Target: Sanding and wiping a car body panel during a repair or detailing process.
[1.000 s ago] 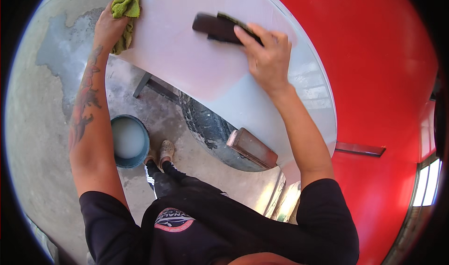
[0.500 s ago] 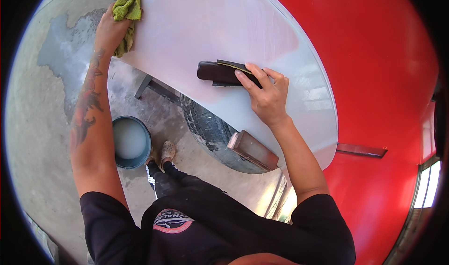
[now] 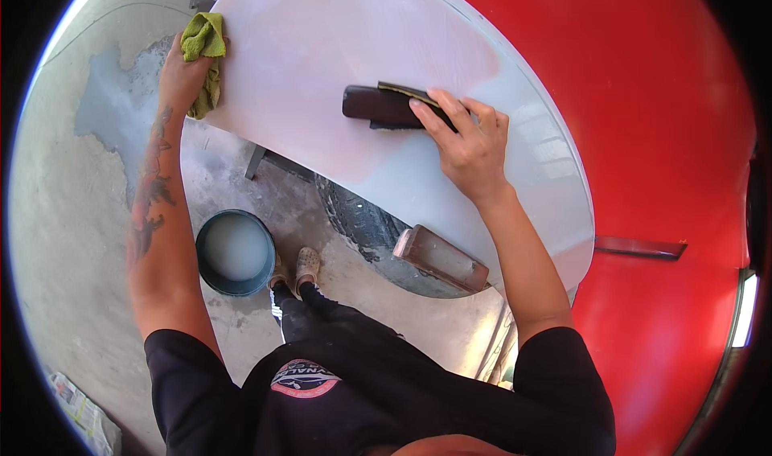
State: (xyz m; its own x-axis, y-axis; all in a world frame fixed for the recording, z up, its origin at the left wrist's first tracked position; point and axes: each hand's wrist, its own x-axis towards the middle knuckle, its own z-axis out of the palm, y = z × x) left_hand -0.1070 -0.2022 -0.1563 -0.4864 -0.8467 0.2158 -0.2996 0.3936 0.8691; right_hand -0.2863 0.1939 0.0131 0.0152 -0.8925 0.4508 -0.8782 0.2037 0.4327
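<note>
My right hand [image 3: 473, 146] grips a dark sanding block [image 3: 379, 107] with a sheet of sandpaper [image 3: 406, 92] folded about it. The block rests flat on the pale, whitish-pink painted car panel [image 3: 297, 62], fingers on its right end. At the panel's far left edge, my left hand [image 3: 185, 78] is closed around a bunched green cloth [image 3: 203, 39], and part of the cloth hangs below the fingers. The palm side of both hands is hidden.
A bucket [image 3: 235, 252] of cloudy liquid stands on the floor near my feet. Below the panel's near edge are a dark wheel [image 3: 358, 219] and a reddish lamp [image 3: 442, 259]. Glossy red bodywork [image 3: 667, 134] with a trim strip [image 3: 641, 248] adjoins at right.
The sanding block has slid a little farther away over the panel with my right hand. My left hand keeps the cloth at the edge. The whole view has shifted slightly.
</note>
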